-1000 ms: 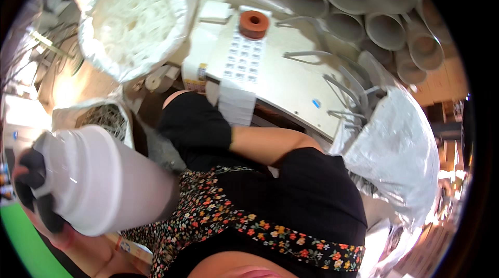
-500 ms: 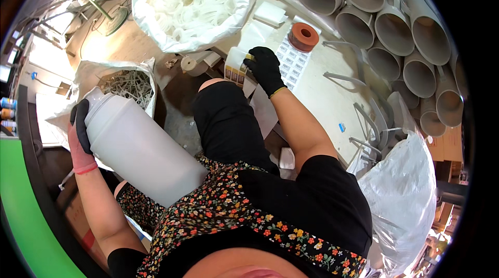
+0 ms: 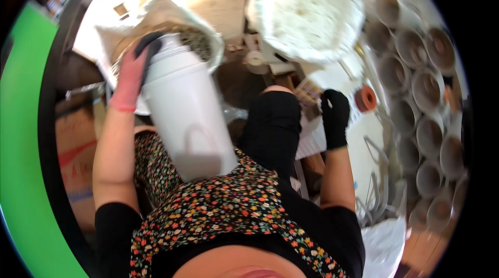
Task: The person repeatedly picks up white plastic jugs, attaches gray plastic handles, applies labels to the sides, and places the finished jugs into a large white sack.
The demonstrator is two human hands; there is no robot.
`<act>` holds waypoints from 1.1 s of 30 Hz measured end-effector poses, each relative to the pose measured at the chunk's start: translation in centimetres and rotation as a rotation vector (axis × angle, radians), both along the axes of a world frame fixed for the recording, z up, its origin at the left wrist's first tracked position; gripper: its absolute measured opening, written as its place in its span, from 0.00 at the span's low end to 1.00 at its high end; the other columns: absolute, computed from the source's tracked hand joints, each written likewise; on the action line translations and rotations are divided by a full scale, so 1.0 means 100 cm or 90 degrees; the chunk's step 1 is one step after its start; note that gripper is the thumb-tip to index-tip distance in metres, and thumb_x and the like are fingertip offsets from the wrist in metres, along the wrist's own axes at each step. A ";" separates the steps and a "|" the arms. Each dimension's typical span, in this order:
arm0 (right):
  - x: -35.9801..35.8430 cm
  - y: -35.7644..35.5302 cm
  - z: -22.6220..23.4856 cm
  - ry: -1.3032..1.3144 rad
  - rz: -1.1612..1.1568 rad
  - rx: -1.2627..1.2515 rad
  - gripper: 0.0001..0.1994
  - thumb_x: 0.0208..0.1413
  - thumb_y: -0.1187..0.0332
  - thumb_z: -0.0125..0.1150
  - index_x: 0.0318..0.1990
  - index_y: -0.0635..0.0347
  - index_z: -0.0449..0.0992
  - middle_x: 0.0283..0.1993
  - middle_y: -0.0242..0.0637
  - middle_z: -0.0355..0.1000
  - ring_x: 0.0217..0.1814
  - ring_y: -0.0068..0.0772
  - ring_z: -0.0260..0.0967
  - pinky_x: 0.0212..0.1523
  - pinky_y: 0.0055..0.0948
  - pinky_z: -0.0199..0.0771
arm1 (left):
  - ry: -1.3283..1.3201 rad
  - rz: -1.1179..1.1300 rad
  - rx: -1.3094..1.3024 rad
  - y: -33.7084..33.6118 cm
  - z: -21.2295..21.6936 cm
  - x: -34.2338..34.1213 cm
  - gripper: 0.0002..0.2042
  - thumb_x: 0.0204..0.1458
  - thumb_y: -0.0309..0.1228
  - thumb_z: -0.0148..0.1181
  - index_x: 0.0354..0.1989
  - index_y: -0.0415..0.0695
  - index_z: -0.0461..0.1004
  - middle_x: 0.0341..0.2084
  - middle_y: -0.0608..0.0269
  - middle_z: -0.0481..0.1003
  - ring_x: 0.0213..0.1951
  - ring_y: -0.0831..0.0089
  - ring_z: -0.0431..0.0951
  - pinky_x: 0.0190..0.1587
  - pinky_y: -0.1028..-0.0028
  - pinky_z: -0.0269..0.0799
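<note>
The left grip [image 3: 136, 70], in a pink and black glove, is clasped round the neck of a large white plastic jug [image 3: 184, 109], tilted against the lap with the forearm raised. Just beyond it sits a bag of brown scraps [image 3: 200, 41]. The black-gloved right grip [image 3: 334, 117] is curled by a small patterned card [image 3: 307, 93] at the counter [image 3: 358, 143] edge; whether it pinches it I cannot tell.
</note>
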State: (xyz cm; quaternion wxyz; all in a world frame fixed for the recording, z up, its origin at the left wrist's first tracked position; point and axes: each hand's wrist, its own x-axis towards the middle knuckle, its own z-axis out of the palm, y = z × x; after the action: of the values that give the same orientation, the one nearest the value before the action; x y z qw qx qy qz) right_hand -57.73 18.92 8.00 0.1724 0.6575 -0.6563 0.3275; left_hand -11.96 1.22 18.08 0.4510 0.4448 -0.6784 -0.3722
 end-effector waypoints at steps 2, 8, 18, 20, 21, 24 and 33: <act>0.055 0.007 0.048 -0.364 -0.002 0.109 0.05 0.51 0.74 0.62 0.36 0.63 0.77 0.33 0.39 0.76 0.38 0.32 0.74 0.41 0.28 0.73 | 0.006 -0.035 -0.055 0.011 0.012 -0.005 0.15 0.58 0.29 0.55 0.53 0.39 0.73 0.46 0.64 0.76 0.47 0.77 0.73 0.52 0.78 0.66; 0.183 0.006 0.128 -0.972 0.430 0.322 0.08 0.54 0.78 0.58 0.42 0.65 0.72 0.36 0.35 0.73 0.38 0.23 0.71 0.42 0.22 0.71 | -0.060 -0.102 -0.059 0.043 0.048 -0.018 0.18 0.57 0.27 0.53 0.58 0.42 0.69 0.51 0.67 0.73 0.49 0.81 0.69 0.54 0.79 0.64; 0.236 -0.011 0.122 -0.929 0.490 0.434 0.06 0.54 0.76 0.60 0.39 0.65 0.74 0.33 0.30 0.72 0.33 0.17 0.65 0.36 0.19 0.67 | 0.221 -0.091 0.065 0.039 0.032 0.013 0.15 0.57 0.29 0.57 0.52 0.42 0.73 0.44 0.68 0.74 0.45 0.82 0.71 0.48 0.80 0.68; 0.238 -0.016 0.125 -0.888 0.489 0.418 0.06 0.54 0.76 0.60 0.39 0.65 0.74 0.33 0.30 0.72 0.33 0.17 0.65 0.35 0.19 0.67 | 0.204 -0.084 0.034 0.044 0.031 0.008 0.15 0.58 0.26 0.54 0.53 0.39 0.72 0.46 0.64 0.74 0.45 0.80 0.72 0.49 0.82 0.67; 0.237 -0.018 0.126 -0.867 0.484 0.409 0.06 0.54 0.75 0.61 0.39 0.65 0.74 0.32 0.30 0.72 0.32 0.17 0.65 0.35 0.19 0.67 | 0.182 -0.089 -0.010 0.045 0.032 0.005 0.15 0.58 0.26 0.54 0.53 0.39 0.72 0.46 0.64 0.74 0.46 0.80 0.72 0.50 0.81 0.67; 0.232 -0.026 0.113 -0.947 0.494 0.400 0.06 0.54 0.75 0.61 0.38 0.65 0.74 0.32 0.30 0.72 0.32 0.17 0.65 0.34 0.19 0.66 | 0.018 -0.078 -0.105 0.045 0.037 0.005 0.17 0.58 0.25 0.53 0.56 0.38 0.68 0.50 0.65 0.73 0.49 0.79 0.71 0.54 0.79 0.65; 0.226 -0.035 0.098 -0.922 0.521 0.374 0.06 0.54 0.73 0.62 0.37 0.63 0.75 0.30 0.28 0.71 0.29 0.15 0.63 0.31 0.17 0.64 | -0.142 -0.165 -0.127 0.057 0.054 -0.011 0.17 0.53 0.25 0.56 0.53 0.43 0.73 0.55 0.62 0.68 0.56 0.73 0.67 0.60 0.73 0.60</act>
State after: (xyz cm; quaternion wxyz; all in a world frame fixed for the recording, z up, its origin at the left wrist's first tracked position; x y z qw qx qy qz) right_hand -35.10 15.39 17.78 -0.5925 0.4901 -0.3748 0.5180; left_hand -13.03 6.91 23.49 0.3631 0.3456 -0.8091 -0.3066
